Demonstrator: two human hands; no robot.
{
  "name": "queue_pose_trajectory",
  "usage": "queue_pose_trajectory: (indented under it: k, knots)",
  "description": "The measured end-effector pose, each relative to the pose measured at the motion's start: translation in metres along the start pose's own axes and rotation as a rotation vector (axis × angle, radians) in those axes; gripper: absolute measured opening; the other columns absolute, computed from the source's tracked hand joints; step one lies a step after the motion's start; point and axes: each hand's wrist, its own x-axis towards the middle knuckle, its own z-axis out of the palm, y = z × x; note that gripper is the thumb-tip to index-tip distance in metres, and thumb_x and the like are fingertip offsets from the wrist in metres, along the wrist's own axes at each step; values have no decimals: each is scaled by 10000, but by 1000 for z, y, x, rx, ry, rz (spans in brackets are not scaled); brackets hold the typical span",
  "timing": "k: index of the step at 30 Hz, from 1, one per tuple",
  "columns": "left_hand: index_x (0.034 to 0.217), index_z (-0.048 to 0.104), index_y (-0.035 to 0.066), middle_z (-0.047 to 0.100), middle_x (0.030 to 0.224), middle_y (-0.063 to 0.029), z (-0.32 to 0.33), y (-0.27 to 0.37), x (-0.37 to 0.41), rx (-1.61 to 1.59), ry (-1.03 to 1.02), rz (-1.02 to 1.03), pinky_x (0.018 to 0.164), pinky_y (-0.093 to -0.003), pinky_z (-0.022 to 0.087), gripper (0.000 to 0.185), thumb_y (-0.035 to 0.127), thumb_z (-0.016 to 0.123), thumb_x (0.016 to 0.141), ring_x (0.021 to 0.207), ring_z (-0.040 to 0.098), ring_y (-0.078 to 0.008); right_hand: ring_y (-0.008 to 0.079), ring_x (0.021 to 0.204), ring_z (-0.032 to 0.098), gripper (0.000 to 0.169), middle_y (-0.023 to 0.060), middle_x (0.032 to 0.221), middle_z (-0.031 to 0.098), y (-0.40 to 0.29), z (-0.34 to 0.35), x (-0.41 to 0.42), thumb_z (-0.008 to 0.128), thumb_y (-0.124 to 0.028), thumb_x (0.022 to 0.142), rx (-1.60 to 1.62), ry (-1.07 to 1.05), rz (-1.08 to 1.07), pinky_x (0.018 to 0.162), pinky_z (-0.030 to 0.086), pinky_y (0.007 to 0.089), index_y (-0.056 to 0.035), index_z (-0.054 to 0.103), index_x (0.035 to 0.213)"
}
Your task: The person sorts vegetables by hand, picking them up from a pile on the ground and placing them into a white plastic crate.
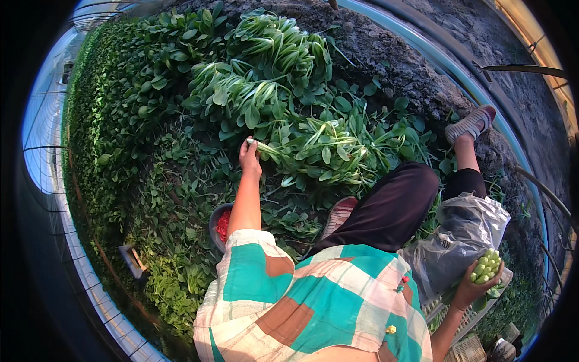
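My left hand (250, 158) reaches out over the bed, its fingertips around the pale stem end of a leafy green plant (267, 150). That plant lies at the left edge of a loose pile of cut leafy greens (330, 149). Two more heaps, a middle heap of greens (244, 95) and a far heap of greens (282, 45), lie beyond with many pale stem ends showing. Low on the right, my right hand (475, 287) is closed around a bunch of greens (486, 267), stem ends upward. It is over a white plastic crate (461, 323), partly hidden by my arm.
A bowl (216, 228) of red strips sits by my left elbow. Clear plastic sheeting (438, 253) covers my right thigh. Dense growing greens (117, 99) fill the left side. A pale blue pipe (511, 131) runs along the soil ridge (384, 59). More crates (466, 349) stand at lower right.
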Motion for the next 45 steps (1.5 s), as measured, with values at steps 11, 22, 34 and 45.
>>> queue_pose_trajectory:
  k: [11, 22, 34, 45]
  knots:
    - [1106, 473, 54, 545, 852, -48, 42, 105, -53, 219, -266, 225, 692, -317, 520, 228, 172, 533, 919, 741, 588, -160, 333, 1244, 444, 697, 185, 1345, 434, -1, 4, -4, 707, -65, 790, 99, 41, -34, 1062, 338, 411, -15, 311, 1361]
    - [910, 603, -2, 662, 745, -127, 154, -37, 49, 1045, -289, 8, 496, -347, 461, 351, 337, 633, 822, 526, 586, -209, 333, 1252, 429, 672, 189, 1347, 416, -3, 3, -8, 679, -51, 808, 107, -1, -6, 1070, 327, 428, -11, 306, 1366]
    - [1115, 610, 43, 593, 747, 5, 142, -31, -8, 380, -411, -244, 543, -255, 438, 344, 54, 690, 781, 609, 527, -87, 314, 1243, 433, 699, 188, 1343, 426, -6, 4, -3, 694, -52, 790, 104, 36, 55, 1071, 315, 427, -4, 305, 1369]
    - [1007, 659, 88, 629, 857, 21, 160, 40, -76, 397, -492, 288, 646, -219, 441, 146, 141, 645, 872, 743, 568, -63, 352, 1204, 465, 722, 197, 1307, 460, -9, 9, -5, 710, -21, 752, 177, 98, -14, 1042, 345, 438, -13, 309, 1354]
